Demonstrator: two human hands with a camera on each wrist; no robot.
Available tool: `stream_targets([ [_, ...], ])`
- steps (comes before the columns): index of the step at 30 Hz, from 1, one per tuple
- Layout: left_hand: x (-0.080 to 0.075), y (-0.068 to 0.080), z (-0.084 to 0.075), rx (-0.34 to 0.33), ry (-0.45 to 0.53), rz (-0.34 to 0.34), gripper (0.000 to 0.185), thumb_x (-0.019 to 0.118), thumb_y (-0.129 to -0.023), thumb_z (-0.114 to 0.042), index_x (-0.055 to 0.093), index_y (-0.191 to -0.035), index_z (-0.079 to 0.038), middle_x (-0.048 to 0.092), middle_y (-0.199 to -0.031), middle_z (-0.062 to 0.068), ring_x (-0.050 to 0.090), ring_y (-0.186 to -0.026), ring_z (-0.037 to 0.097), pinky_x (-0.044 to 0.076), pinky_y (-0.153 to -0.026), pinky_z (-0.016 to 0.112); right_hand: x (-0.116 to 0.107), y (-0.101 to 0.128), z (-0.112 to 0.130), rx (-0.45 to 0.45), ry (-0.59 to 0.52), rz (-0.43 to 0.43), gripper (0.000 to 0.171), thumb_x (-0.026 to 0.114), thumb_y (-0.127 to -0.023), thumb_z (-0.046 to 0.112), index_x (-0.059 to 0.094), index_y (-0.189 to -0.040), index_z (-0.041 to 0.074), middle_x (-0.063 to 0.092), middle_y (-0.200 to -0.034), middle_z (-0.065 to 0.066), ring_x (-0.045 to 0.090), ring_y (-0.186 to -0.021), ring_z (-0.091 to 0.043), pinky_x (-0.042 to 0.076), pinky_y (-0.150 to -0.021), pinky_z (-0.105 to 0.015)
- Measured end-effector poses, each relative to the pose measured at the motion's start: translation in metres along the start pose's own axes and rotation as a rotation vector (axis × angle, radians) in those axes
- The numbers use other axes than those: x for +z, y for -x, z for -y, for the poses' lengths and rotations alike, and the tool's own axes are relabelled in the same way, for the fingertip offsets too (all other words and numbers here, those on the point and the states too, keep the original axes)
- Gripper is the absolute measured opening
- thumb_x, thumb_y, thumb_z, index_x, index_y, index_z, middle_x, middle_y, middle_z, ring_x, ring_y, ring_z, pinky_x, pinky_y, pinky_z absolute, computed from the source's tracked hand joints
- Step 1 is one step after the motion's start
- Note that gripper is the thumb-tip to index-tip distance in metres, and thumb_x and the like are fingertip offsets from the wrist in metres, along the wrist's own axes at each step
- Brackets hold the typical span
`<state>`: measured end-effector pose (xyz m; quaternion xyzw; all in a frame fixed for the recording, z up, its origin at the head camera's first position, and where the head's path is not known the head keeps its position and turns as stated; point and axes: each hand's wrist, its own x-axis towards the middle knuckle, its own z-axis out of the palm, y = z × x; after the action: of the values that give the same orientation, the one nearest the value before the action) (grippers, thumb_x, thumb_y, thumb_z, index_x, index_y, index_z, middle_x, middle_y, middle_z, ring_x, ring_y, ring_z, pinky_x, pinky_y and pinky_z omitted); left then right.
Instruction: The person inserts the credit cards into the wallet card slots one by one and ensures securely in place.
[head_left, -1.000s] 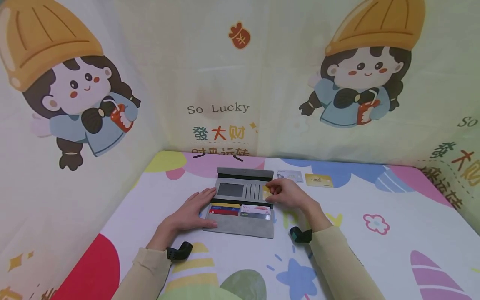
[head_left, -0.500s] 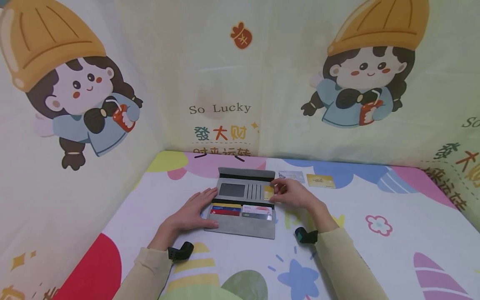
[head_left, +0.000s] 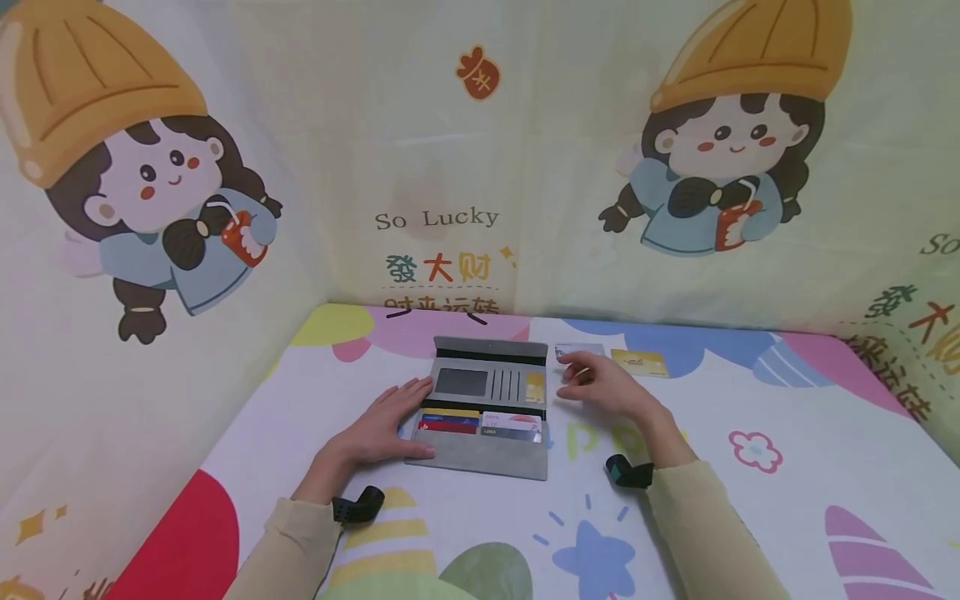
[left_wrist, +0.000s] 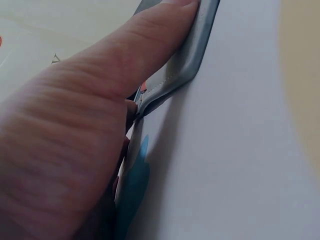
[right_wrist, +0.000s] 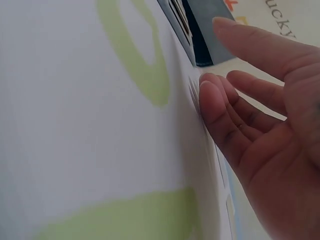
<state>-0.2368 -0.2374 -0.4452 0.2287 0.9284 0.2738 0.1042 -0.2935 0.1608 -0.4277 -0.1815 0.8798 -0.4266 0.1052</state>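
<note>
A grey wallet [head_left: 480,462] lies unfolded on the table. My left hand [head_left: 378,427] rests on its left edge, thumb on the lower flap and fingers extended along the side. In the left wrist view the thumb [left_wrist: 145,45] lies over the wallet's rim. A gold card [head_left: 535,388] sits in the upper right slot. Red and blue cards [head_left: 448,425] fill the lower left pocket, and white and grey cards [head_left: 512,421] the lower right one. Just right of the wallet, my right hand [head_left: 603,387] hovers with loosely bent, parted fingers, holding nothing.
Behind the right hand, a silver card [head_left: 583,347] lies partly covered from view. Beside it on the right is another gold card [head_left: 639,362]. A printed cloth wall [head_left: 570,275] rises at the table's back edge.
My right hand has let go of the gold card in the upper slot and drawn back to the right. The left hand stays in place on the wallet.
</note>
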Motion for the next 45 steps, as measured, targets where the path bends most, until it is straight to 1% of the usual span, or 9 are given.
stream_targets([
  [4, 0.001, 0.0, -0.001, -0.018, 0.005, 0.004, 0.109, 0.08, -0.076, -0.058, 0.029, -0.161, -0.013, 0.023, -0.166, 0.004, 0.011, -0.154, 0.028, 0.006, -0.122, 0.051, -0.006, 0.003, -0.001, 0.001, -0.006, -0.015, 0.054, 0.078, -0.091, 0.02, 0.056, -0.137, 0.0, 0.063, -0.107, -0.011, 0.062, -0.099, -0.027, 0.049, -0.092, -0.044],
  [9, 0.002, 0.0, -0.002, -0.007, 0.007, 0.002, 0.108, 0.08, -0.077, -0.058, 0.029, -0.16, -0.011, 0.024, -0.166, 0.006, 0.011, -0.153, 0.03, 0.006, -0.122, 0.052, -0.013, 0.007, -0.004, 0.017, 0.004, -0.034, 0.056, 0.077, -0.092, 0.024, 0.055, -0.138, 0.001, 0.063, -0.11, -0.011, 0.061, -0.101, -0.028, 0.049, -0.092, -0.042],
  [16, 0.001, 0.0, -0.003, 0.01, 0.004, -0.001, 0.106, 0.079, -0.078, -0.056, 0.03, -0.159, -0.009, 0.025, -0.165, 0.008, 0.012, -0.153, 0.031, 0.006, -0.122, 0.053, -0.025, 0.012, -0.016, 0.025, -0.015, -0.059, 0.06, 0.076, -0.093, 0.026, 0.052, -0.141, -0.001, 0.062, -0.115, -0.014, 0.062, -0.105, -0.031, 0.048, -0.094, -0.043],
  [19, 0.001, 0.0, -0.004, 0.01, 0.008, 0.001, 0.106, 0.079, -0.078, -0.056, 0.03, -0.159, -0.009, 0.025, -0.165, 0.008, 0.012, -0.153, 0.032, 0.006, -0.122, 0.054, -0.031, 0.016, -0.021, 0.037, -0.011, -0.075, 0.062, 0.076, -0.093, 0.028, 0.051, -0.143, 0.0, 0.062, -0.117, -0.014, 0.061, -0.107, -0.031, 0.048, -0.094, -0.042],
  [25, 0.002, 0.0, -0.003, 0.008, 0.007, 0.004, 0.106, 0.08, -0.078, -0.055, 0.03, -0.159, -0.009, 0.025, -0.165, 0.008, 0.012, -0.153, 0.031, 0.006, -0.122, 0.054, -0.042, 0.023, -0.032, 0.015, -0.033, -0.1, 0.063, 0.075, -0.094, 0.026, 0.049, -0.144, -0.003, 0.062, -0.12, -0.017, 0.062, -0.109, -0.033, 0.05, -0.092, -0.039],
  [33, 0.003, -0.002, -0.003, 0.007, 0.008, 0.002, 0.106, 0.08, -0.077, -0.056, 0.031, -0.159, -0.01, 0.025, -0.165, 0.007, 0.012, -0.153, 0.031, 0.006, -0.122, 0.054, -0.058, 0.031, -0.042, 0.093, -0.051, -0.125, 0.07, 0.074, -0.094, 0.031, 0.043, -0.149, 0.0, 0.057, -0.129, -0.02, 0.056, -0.117, -0.037, 0.048, -0.093, -0.04],
  [38, 0.002, -0.002, -0.003, 0.004, 0.005, -0.001, 0.106, 0.08, -0.077, -0.056, 0.031, -0.159, -0.009, 0.026, -0.165, 0.008, 0.012, -0.153, 0.031, 0.006, -0.122, 0.055, -0.066, 0.034, -0.048, 0.106, -0.047, -0.149, 0.071, 0.073, -0.095, 0.032, 0.041, -0.15, 0.001, 0.055, -0.132, -0.022, 0.054, -0.119, -0.038, 0.048, -0.093, -0.041],
  [40, 0.002, -0.002, -0.003, 0.006, 0.006, -0.003, 0.106, 0.08, -0.077, -0.055, 0.031, -0.159, -0.009, 0.025, -0.165, 0.008, 0.012, -0.153, 0.031, 0.006, -0.122, 0.055, -0.069, 0.035, -0.051, 0.107, -0.039, -0.164, 0.07, 0.072, -0.096, 0.032, 0.041, -0.151, 0.002, 0.055, -0.132, -0.022, 0.054, -0.119, -0.038, 0.047, -0.092, -0.039],
  [45, 0.002, -0.002, -0.002, 0.015, 0.01, -0.007, 0.106, 0.08, -0.077, -0.055, 0.031, -0.159, -0.009, 0.026, -0.165, 0.008, 0.013, -0.153, 0.031, 0.006, -0.122, 0.055, -0.076, 0.038, -0.058, 0.109, -0.031, -0.201, 0.068, 0.071, -0.096, 0.03, 0.041, -0.15, -0.001, 0.055, -0.132, -0.024, 0.054, -0.119, -0.04, 0.048, -0.091, -0.035],
])
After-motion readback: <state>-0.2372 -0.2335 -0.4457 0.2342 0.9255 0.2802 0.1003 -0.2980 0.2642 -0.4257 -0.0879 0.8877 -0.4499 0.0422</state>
